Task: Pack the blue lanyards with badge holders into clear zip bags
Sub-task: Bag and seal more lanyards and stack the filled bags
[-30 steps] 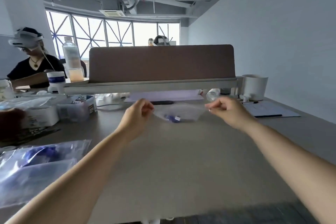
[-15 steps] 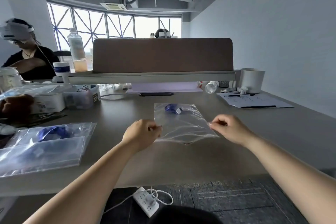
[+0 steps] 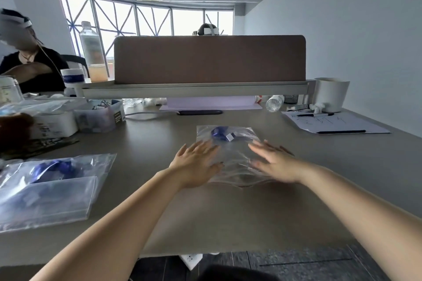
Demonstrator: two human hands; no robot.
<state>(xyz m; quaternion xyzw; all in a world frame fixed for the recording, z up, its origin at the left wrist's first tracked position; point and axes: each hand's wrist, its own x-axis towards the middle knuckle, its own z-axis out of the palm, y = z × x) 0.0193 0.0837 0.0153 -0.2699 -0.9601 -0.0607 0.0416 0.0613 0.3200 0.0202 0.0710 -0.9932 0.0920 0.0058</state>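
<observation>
Between and under the two hands, flat on the grey table (image 3: 228, 217), lies the clear zip bag (image 3: 235, 162). Left hand (image 3: 196, 163): palm down over the bag's left edge, fingers straight and spread, holding nothing. Right hand (image 3: 275, 163): same pose, palm down over the bag's right side, fingers straight, somewhat motion-blurred. Both look laid on the plastic, but the blur means contact can't be confirmed. Blue lanyard (image 3: 219, 132) is bunched inside the bag at its far end, just beyond the fingertips, with a small white tag (image 3: 230, 137) touching it. The bag's near edge sits by the wrists; can't tell if the zip is closed.

Left of the left hand, well apart: a pile of clear bags (image 3: 52, 187) with blue lanyards inside. Beyond that pile: a translucent box (image 3: 100, 117) and a white box (image 3: 57, 124). Straight ahead past the fingertips: a dark phone (image 3: 200, 112), then a brown divider panel (image 3: 210, 59) on a shelf (image 3: 194, 89). Right of the right hand and farther out: a sheet of paper (image 3: 338, 124) with a black pen (image 3: 341, 131) on it, a white cup (image 3: 331, 96) behind it, and a plastic bottle (image 3: 274, 103) lying on its side. A tall bottle (image 3: 93, 52) stands at the shelf's left end, and another person (image 3: 32, 68) sits beyond it. Below the forearms, past the table's near edge: a white power strip (image 3: 190, 260).
</observation>
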